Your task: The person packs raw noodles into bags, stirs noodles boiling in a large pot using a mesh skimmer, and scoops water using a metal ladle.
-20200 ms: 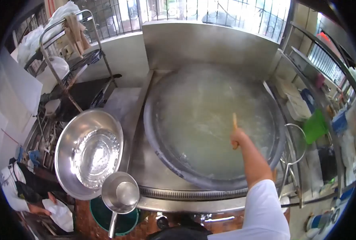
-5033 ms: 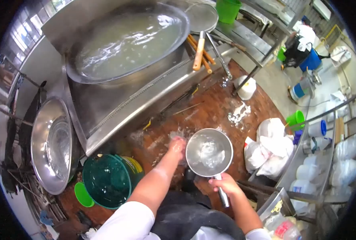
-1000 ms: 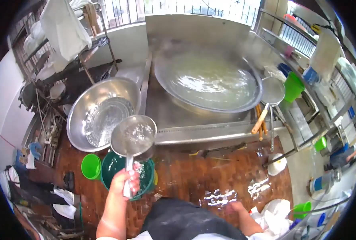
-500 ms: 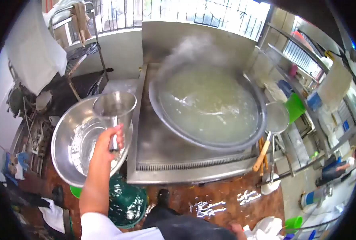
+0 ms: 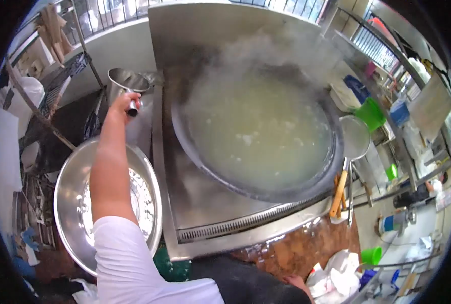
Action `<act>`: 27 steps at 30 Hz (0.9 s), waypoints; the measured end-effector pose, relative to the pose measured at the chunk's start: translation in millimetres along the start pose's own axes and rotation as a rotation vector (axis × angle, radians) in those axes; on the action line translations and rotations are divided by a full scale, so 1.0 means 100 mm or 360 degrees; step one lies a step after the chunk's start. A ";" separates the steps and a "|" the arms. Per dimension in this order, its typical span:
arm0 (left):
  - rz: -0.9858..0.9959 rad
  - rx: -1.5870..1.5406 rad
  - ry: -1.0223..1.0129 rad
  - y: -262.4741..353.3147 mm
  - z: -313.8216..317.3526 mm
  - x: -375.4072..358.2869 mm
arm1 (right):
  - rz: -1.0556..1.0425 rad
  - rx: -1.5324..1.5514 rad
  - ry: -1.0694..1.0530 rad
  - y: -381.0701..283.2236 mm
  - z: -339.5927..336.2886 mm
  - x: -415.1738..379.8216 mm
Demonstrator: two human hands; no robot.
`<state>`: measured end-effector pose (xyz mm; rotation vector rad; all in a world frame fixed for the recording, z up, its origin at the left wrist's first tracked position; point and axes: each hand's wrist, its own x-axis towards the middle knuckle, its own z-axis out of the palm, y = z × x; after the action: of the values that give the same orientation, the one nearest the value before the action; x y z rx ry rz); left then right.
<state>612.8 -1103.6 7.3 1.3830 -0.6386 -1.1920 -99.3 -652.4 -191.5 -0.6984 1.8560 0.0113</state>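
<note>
With the arm stretched forward, my left hand (image 5: 126,104) grips the handle of a metal scoop (image 5: 121,83), held past the far rim of a large steel basin (image 5: 66,202). Part of that basin is covered by my forearm. To its right, a huge round pot (image 5: 261,131) of cloudy yellow-green liquid steams in a metal stove (image 5: 200,202). My right hand (image 5: 294,280) hangs low near the bottom edge, beside a white plastic bag (image 5: 332,278); its fingers are too small and partly hidden to read.
A round strainer (image 5: 354,137) with a wooden handle lies at the pot's right edge. Metal shelving with a green container (image 5: 370,114) lines the right side. A metal rack frame (image 5: 38,109) stands at left, and a dark green tub (image 5: 170,263) sits below the stove.
My left hand has carried the scoop forward, from over the basin to beyond its far rim. The view has shifted, and the scoop appears farther from me.
</note>
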 end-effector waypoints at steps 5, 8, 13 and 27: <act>-0.0190 0.0178 -0.0022 0.06 -0.14 -0.35 | -0.0069 0.0099 0.0008 0.39 -0.23 0.25; -0.0220 0.0471 -0.0032 0.04 -0.29 -0.68 | 0.0346 0.0427 0.0097 0.25 -0.35 0.31; -0.0064 0.0714 0.0113 -0.12 -0.47 -1.32 | 0.0007 0.0292 0.0108 -0.11 -0.41 0.46; -0.0126 0.0963 0.0360 -0.63 -0.08 -3.25 | -0.0166 0.0528 -0.0196 0.56 -1.02 1.17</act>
<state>494.7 -796.2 40.7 2.0324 -0.8261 -0.9132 -239.6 -693.4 -269.3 -0.5483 1.6500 -0.3083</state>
